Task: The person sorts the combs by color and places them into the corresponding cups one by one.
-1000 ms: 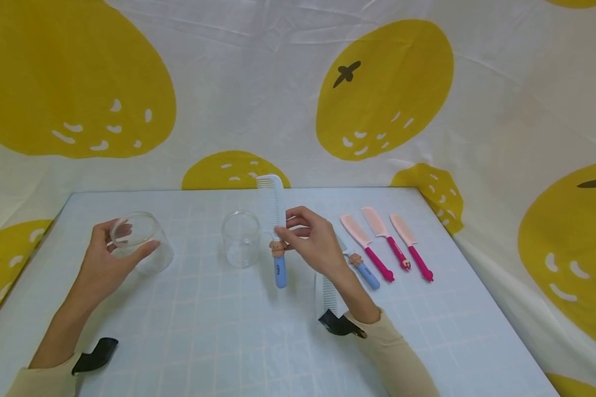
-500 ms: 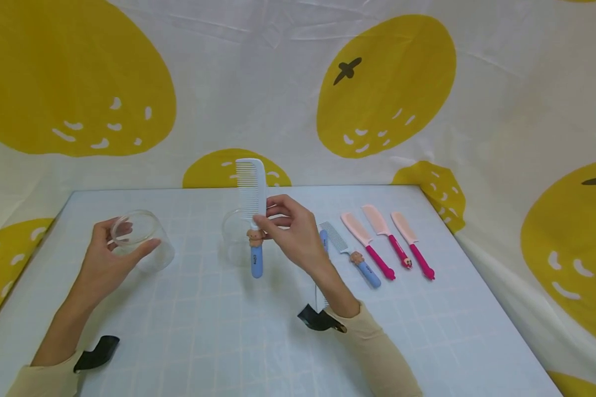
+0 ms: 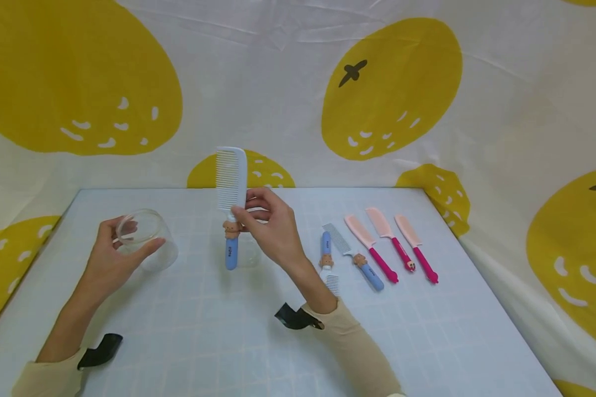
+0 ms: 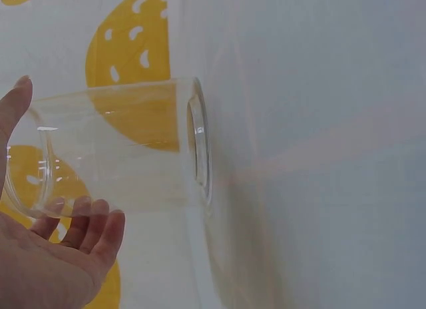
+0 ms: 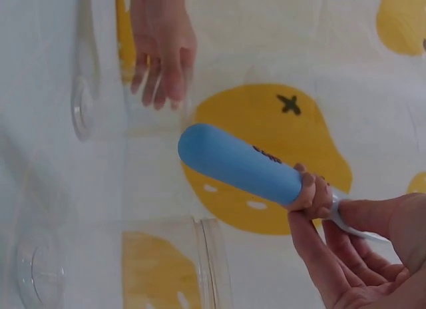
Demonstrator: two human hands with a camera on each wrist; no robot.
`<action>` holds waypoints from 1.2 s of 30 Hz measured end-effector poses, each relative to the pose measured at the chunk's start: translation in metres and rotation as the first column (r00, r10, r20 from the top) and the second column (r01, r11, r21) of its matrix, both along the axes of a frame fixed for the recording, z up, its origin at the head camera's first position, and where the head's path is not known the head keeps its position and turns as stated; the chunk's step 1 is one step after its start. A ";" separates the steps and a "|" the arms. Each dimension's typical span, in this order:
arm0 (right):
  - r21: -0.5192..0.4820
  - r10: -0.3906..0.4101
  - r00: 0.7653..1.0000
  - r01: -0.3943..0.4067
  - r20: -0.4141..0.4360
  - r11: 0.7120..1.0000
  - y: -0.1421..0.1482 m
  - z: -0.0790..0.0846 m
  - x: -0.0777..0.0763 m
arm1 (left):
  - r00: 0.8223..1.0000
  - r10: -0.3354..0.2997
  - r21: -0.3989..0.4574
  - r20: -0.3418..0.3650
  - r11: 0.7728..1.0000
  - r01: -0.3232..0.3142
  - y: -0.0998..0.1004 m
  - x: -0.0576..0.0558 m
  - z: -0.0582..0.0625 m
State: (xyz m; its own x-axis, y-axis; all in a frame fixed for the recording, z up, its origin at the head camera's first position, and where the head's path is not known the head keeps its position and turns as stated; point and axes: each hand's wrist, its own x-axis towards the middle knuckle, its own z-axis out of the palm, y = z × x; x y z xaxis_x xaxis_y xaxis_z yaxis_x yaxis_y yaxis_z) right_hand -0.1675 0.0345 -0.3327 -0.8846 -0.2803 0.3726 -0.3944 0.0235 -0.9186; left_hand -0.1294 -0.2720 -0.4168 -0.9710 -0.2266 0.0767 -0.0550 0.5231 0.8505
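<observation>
The patterned cloth (image 3: 288,94) rises behind the back edge of the table (image 3: 203,331); the near edge is out of view. The right hand (image 3: 273,229) has shifted leftward and now holds its load in front of the right cup (image 5: 126,266) in the head view. The left hand (image 3: 106,253) has kept its place toward the left edge, thumb and fingers parted to the width of the left cup (image 3: 166,251) and curled round it near the mouth. The cups are well apart, with table surface showing between them.

The raised comb (image 3: 235,184) is upright, handle down, its neck pinched between thumb and fingers closed to its thickness. Judged by position, it is now at the cups and separated from the other combs; whether its handle is over the right cup's mouth cannot be told.

Three pink combs (image 3: 393,237) lie side by side toward the right edge. Two blue-handled combs (image 3: 326,242) lie left of them, one partly behind the right forearm.
</observation>
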 end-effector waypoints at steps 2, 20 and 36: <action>-0.004 -0.001 1.000 0.001 -0.008 1.000 -0.006 0.001 -0.001 | 1.000 0.001 0.000 -0.001 1.000 -0.001 0.000 0.000 0.000; -0.113 -0.018 0.994 0.005 -0.108 0.994 -0.059 0.006 -0.011 | 1.000 0.016 0.009 0.007 1.000 -0.016 0.003 -0.001 -0.001; -0.256 -0.064 0.992 0.035 -0.107 0.966 -0.107 0.009 -0.014 | 0.999 0.034 0.021 0.032 0.999 -0.035 0.005 -0.001 0.001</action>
State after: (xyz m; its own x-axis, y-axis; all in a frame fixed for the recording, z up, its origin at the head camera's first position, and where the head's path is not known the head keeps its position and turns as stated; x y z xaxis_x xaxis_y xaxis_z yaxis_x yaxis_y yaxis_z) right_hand -0.1817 -0.0728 -0.3236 -0.8428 -0.1206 0.5245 -0.5007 -0.1817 -0.8463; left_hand -0.1300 -0.2667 -0.4160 -0.9644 -0.2613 0.0411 -0.0994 0.5022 0.8590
